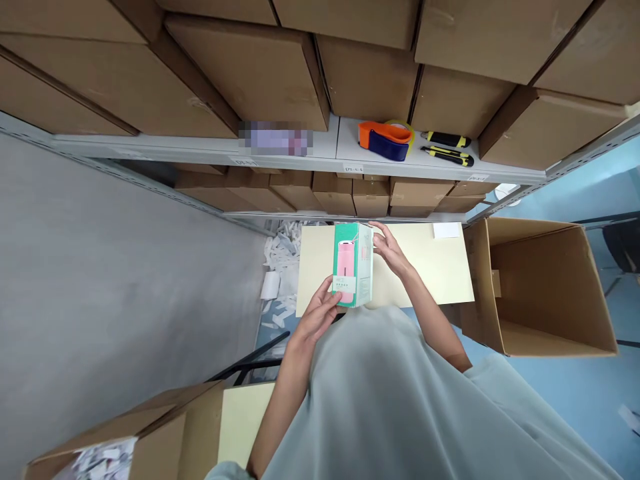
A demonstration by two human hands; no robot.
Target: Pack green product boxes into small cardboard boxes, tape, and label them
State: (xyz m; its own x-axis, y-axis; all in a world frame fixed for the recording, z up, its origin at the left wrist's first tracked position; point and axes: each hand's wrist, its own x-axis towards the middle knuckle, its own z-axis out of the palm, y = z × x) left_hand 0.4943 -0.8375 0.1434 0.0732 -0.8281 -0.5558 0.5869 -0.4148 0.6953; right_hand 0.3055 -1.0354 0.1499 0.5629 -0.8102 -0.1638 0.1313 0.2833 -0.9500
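Between my two hands is a green and white product box with a pink bottle-shaped item printed on its front. My left hand grips its lower left corner, the thumb across the front face. At the upper right edge, my right hand has its fingers bent against the box's side and top. The box is held upright and slightly turned, in front of a pale yellow tabletop. Its back and bottom are hidden from me.
An open cardboard carton stands right of the table. Utility knives and an orange and blue tape dispenser lie on the shelf, among cardboard boxes. Paper scraps cover the floor at left. Another carton sits lower left.
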